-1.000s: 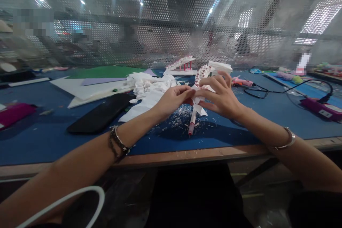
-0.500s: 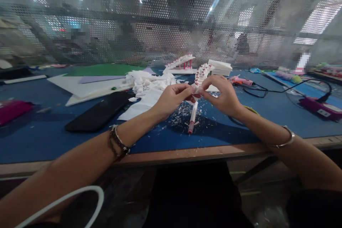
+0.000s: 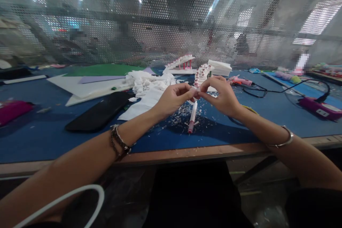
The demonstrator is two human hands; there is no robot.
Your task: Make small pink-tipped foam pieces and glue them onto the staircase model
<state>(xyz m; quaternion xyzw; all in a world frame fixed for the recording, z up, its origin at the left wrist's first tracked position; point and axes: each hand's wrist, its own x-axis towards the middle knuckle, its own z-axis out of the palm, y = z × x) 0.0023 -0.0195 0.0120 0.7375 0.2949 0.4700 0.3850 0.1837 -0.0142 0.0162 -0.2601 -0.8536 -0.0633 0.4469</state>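
Note:
Between the fingertips of both hands is a small piece of thin white paper (image 3: 195, 89), mostly hidden by the fingers. My left hand (image 3: 178, 96) pinches it from the left, and my right hand (image 3: 217, 92) pinches it from the right. Just below them a white marker with a reddish end (image 3: 192, 117) lies on the blue table, among scattered white shavings (image 3: 178, 117). Behind the hands stands a curved white model staircase with dark red dots (image 3: 203, 72). Left of my left hand is a heap of crumpled white tissue (image 3: 145, 83).
A black phone (image 3: 97, 113) and white and green sheets (image 3: 101, 70) lie to the left. A second model staircase (image 3: 181, 65) stands at the back. On the right are a pink glue gun (image 3: 242, 81), its black cable and a purple power strip (image 3: 320, 108). The table's wooden edge (image 3: 203, 150) is nearest me.
The fingertips have drawn closer together over the white paper, so less of it shows. Both hands stay in nearly the same place above the marker.

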